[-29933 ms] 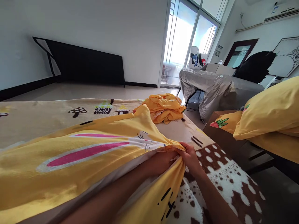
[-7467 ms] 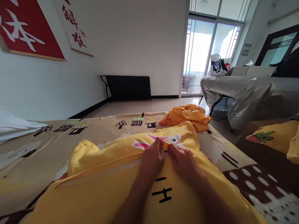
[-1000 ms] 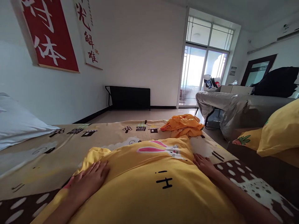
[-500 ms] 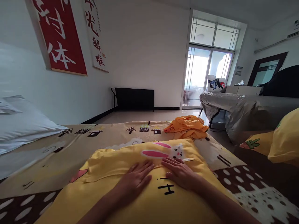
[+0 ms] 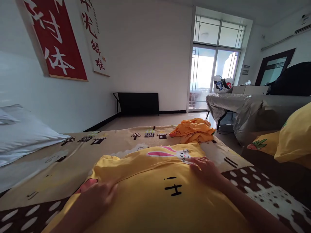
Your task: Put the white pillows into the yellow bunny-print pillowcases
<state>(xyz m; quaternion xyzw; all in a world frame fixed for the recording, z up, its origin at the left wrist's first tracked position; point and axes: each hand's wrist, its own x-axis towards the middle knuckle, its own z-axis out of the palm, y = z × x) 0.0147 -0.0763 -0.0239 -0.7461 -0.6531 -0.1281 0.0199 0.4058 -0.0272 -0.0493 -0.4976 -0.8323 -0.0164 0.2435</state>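
A plump yellow pillow (image 5: 145, 200) with a printed white rabbit, pink ears and the word "Hi" lies on the bed in front of me. Across its upper part runs a fold or seam. My left hand (image 5: 103, 195) is on the pillow's left side, by a pink print; motion blur hides what its fingers do. On the right side, below the rabbit's face, my right hand (image 5: 206, 170) rests with its fingers laid over the cover. Just beyond the pillow sits a crumpled orange cloth (image 5: 193, 131).
A patterned beige and brown blanket (image 5: 75, 153) covers the bed. White pillow (image 5: 29, 131) at left; yellow bundle (image 5: 295, 139) at right. Farther off are a plastic-covered table (image 5: 243, 102), a black folded panel (image 5: 138, 103) against the wall and a glass door (image 5: 204, 77).
My hands have slid apart over the pillow from near its middle: the left one toward the left and nearer me, the right one toward the right. The view has shifted slightly.
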